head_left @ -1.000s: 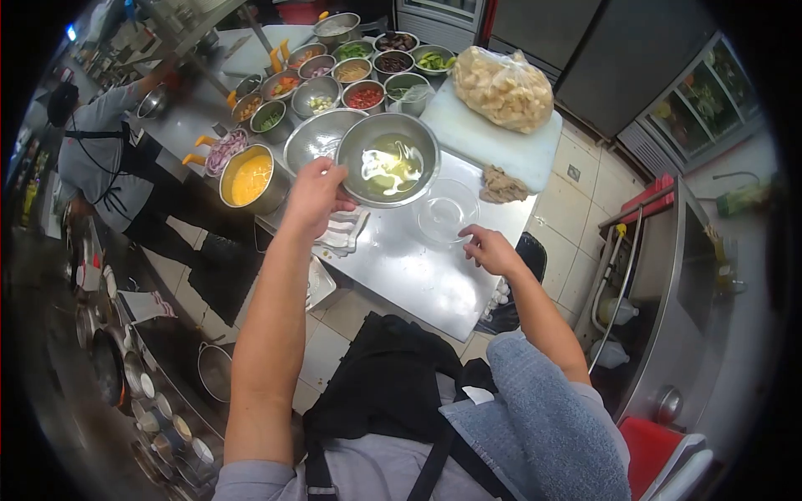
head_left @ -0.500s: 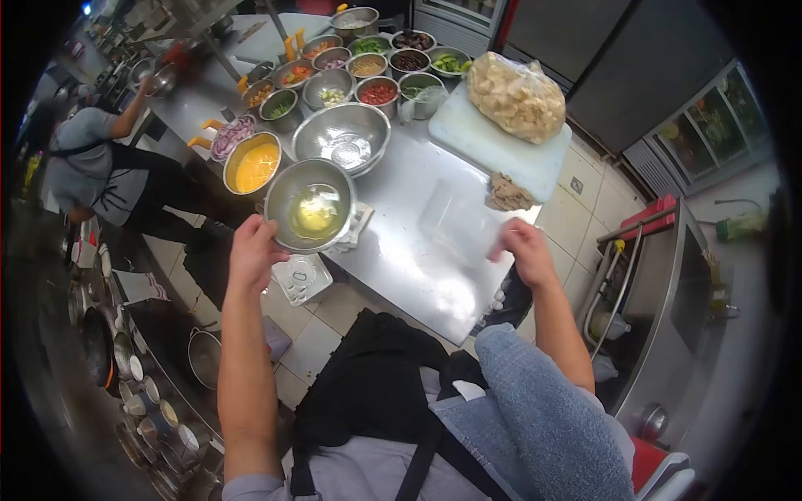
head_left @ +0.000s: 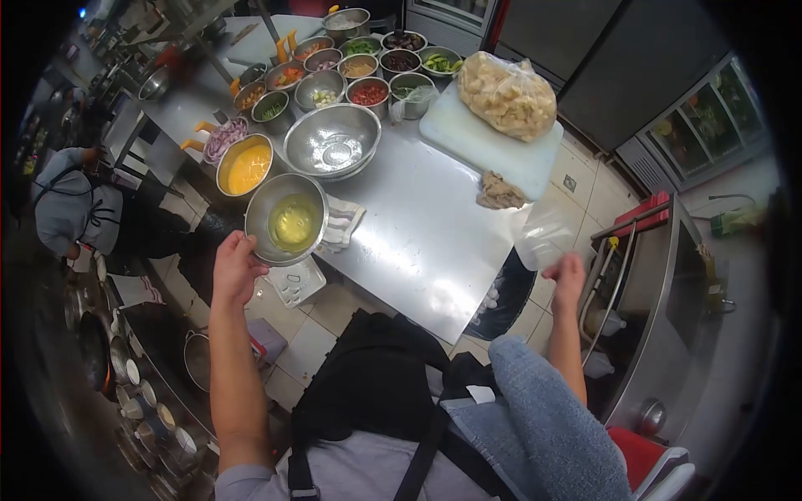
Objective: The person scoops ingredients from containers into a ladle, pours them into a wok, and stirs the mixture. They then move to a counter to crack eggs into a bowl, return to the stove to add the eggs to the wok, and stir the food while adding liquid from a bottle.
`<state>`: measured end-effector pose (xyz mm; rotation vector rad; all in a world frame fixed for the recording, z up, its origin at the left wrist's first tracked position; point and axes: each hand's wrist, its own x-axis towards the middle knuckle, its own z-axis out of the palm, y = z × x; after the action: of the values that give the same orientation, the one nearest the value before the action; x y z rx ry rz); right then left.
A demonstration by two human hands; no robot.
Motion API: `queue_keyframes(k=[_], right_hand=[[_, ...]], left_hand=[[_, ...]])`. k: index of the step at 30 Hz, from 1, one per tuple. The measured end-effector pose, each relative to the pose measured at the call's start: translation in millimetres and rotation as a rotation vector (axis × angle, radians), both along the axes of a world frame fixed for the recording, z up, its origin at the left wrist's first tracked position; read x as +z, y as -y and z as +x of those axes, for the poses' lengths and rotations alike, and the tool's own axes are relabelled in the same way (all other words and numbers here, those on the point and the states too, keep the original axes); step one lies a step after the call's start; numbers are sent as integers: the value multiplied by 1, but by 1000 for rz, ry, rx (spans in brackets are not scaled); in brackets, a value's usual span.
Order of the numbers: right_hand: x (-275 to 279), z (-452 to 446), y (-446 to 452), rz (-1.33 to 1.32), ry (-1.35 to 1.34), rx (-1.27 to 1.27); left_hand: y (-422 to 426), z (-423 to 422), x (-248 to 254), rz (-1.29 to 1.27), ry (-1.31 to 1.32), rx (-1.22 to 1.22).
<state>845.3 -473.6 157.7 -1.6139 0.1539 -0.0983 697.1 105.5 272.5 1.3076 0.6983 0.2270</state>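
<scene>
My left hand point(head_left: 236, 269) grips the rim of a steel bowl point(head_left: 261, 213), with the thumb over the edge. Clear yellowish liquid point(head_left: 294, 224) that looks like egg lies in the bowl's bottom. The bowl is raised at the table's left edge, beside a striped cloth point(head_left: 344, 221). Off the table's right edge, my right hand point(head_left: 568, 280) is closed on a see-through plastic container point(head_left: 547, 236), blurred by motion. Below and left of it is a black bin point(head_left: 511, 296) with white pieces like eggshells.
Several steel bowls of cut ingredients stand at the back of the steel table point(head_left: 418, 242). Nearest are a large steel bowl point(head_left: 334, 146) and a bowl of orange-yellow liquid point(head_left: 249, 167). A filled plastic bag point(head_left: 508, 96) rests on a white board point(head_left: 451, 125). Another person point(head_left: 71, 200) is at left.
My right hand has swung right with the plastic container, from above the table to beyond its edge. The bowl in my left hand has shifted slightly left and down. The other person's raised arm has lowered.
</scene>
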Motion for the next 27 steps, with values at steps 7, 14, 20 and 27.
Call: queue_keyframes(k=[7, 14, 20, 27], right_hand=[[14, 13, -157, -968, 380, 579], [92, 25, -208, -785, -132, 1020], [114, 8, -327, -668, 288, 1527], [183, -129, -447, -63, 309, 2943]], left_hand=[[7, -8, 0, -25, -21, 23], [-16, -69, -6, -50, 7, 172], [-26, -186, 11, -60, 36, 454], [27, -376, 14, -29, 54, 957]])
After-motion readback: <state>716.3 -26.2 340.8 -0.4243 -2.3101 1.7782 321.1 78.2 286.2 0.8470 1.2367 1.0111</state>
